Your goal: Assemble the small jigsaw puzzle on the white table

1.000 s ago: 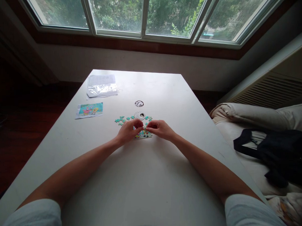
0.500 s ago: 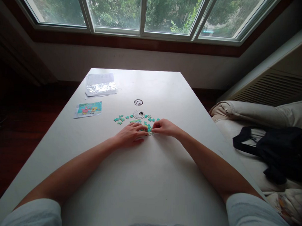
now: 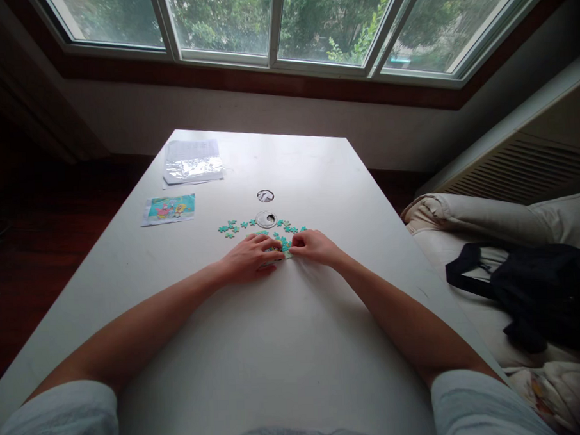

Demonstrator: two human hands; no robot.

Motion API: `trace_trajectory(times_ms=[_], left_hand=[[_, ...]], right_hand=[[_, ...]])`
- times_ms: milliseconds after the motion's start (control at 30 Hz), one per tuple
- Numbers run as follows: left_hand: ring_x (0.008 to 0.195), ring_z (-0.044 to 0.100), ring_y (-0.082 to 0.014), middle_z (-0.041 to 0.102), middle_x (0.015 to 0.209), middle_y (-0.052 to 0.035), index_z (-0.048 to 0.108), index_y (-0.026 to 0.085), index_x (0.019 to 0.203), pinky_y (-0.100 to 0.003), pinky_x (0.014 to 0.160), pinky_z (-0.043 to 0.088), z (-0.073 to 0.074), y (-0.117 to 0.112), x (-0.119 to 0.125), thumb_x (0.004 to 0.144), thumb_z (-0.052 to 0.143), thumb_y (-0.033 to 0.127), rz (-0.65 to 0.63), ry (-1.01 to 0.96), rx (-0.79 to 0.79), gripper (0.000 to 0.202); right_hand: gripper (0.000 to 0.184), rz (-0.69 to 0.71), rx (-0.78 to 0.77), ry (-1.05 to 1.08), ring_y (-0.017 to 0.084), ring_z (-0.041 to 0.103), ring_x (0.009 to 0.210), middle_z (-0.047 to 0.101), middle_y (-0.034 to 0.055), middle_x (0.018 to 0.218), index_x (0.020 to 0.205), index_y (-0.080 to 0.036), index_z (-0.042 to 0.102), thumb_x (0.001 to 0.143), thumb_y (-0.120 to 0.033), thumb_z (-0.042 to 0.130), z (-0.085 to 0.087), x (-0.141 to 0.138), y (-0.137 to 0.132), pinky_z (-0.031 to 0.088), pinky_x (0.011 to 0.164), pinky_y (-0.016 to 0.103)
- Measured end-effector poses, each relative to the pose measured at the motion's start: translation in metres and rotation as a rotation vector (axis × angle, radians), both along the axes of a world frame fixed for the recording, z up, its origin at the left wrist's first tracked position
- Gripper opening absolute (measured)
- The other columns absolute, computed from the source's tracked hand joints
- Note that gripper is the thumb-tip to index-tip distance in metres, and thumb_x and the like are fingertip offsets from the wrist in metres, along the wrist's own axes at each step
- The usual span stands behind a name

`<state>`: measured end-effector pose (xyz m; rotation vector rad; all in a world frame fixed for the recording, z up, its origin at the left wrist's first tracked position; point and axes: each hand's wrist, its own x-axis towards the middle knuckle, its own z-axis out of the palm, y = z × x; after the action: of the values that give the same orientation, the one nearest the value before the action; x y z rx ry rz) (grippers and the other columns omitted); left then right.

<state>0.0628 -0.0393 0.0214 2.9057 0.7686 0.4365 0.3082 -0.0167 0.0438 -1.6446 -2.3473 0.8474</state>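
Observation:
Several teal jigsaw puzzle pieces [image 3: 235, 229] lie scattered in the middle of the white table [image 3: 286, 346]. A cluster of joined or crowded pieces [image 3: 285, 243] sits between my hands, partly covered by my fingers. My left hand [image 3: 252, 254] rests flat over the near left side of that cluster, its fingers stretched out. At the cluster's right edge, my right hand [image 3: 314, 247] has thumb and fingertips pinched together on a puzzle piece, mostly hidden. A printed picture [image 3: 169, 210] with cartoon figures on a teal ground lies to the left.
Papers in a clear plastic sleeve [image 3: 194, 162] lie at the table's far left. Two round holes are set in the tabletop, the nearer with a ring cover [image 3: 260, 220]. A black bag [image 3: 547, 289] rests on the pale sofa [image 3: 435, 243] to the right. Windows line the far wall.
My right hand has shifted very slightly left at the cluster's edge, still pinched. My left hand stays nearly in place over the pieces.

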Motion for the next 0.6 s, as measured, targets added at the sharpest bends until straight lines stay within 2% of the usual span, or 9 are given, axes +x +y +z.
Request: trace_trajectory(times_ms=[367, 533, 600], left_hand=[[0.121, 0.049, -0.0263, 0.056, 0.137, -0.0077, 0.056, 0.030, 0.137, -0.043, 0.104, 0.038, 0.0038, -0.0035, 0.0020, 0.100, 0.052, 0.040, 0.006, 0.045, 0.013, 0.039], [0.121, 0.047, -0.0283, 0.054, 0.137, -0.0093, 0.052, 0.031, 0.142, -0.045, 0.105, 0.038, 0.0060, -0.0067, 0.0032, 0.098, 0.053, 0.047, 0.005, 0.068, 0.019, 0.046], [0.122, 0.046, -0.0284, 0.053, 0.137, -0.0092, 0.051, 0.032, 0.143, -0.045, 0.105, 0.037, 0.0065, -0.0073, 0.0032, 0.098, 0.053, 0.048, 0.005, 0.072, 0.013, 0.047]], right_hand=[[0.015, 0.030, 0.055, -0.075, 0.012, 0.051, 0.065, 0.063, -0.0007, 0.069, 0.067, -0.020, 0.059, 0.077, -0.030, 0.060, -0.0024, -0.0018, -0.0010, 0.030, 0.059, 0.025], [0.016, 0.028, 0.020, -0.011, 0.012, 0.051, 0.066, 0.063, -0.0017, 0.068, 0.067, -0.020, 0.060, 0.077, -0.031, 0.061, -0.0028, 0.0017, 0.0033, 0.030, 0.059, 0.025], [0.018, -0.019, 0.029, 0.035, 0.012, 0.052, 0.065, 0.063, -0.0018, 0.068, 0.068, -0.020, 0.062, 0.080, -0.034, 0.061, -0.0056, 0.0055, 0.0082, 0.031, 0.059, 0.025]])
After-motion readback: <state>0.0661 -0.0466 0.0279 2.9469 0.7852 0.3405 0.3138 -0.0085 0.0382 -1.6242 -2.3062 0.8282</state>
